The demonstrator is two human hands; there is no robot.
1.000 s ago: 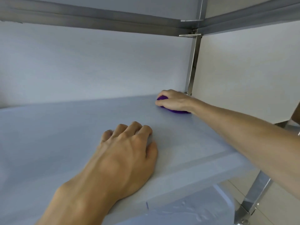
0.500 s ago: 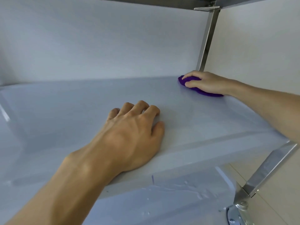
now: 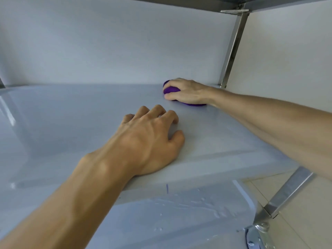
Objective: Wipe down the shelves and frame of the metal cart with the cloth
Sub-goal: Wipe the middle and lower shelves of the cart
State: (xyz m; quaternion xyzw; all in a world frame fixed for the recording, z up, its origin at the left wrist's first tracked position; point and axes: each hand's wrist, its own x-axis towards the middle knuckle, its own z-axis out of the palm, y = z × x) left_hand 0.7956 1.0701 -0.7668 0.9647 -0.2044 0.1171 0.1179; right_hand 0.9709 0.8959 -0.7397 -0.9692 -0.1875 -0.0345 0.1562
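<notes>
I look into the metal cart at its middle shelf point(image 3: 75, 123), a pale grey glossy surface. My right hand point(image 3: 186, 91) grips a purple cloth point(image 3: 171, 90) and presses it on the shelf near the back, a little left of the rear right post point(image 3: 231, 49). Most of the cloth is hidden under the hand. My left hand point(image 3: 152, 141) rests palm down on the shelf near its front edge, fingers bent, holding nothing.
The underside of the upper shelf point(image 3: 269, 2) runs across the top right. The front right post point(image 3: 285, 193) slants down to a caster point(image 3: 258, 236). The lower shelf point(image 3: 179, 218) shows wet streaks. A pale wall point(image 3: 287, 69) stands right; tiled floor lies below it.
My right hand has slid the cloth leftward along the back of the shelf, away from the rear right post. The view has shifted. My left hand stays planted.
</notes>
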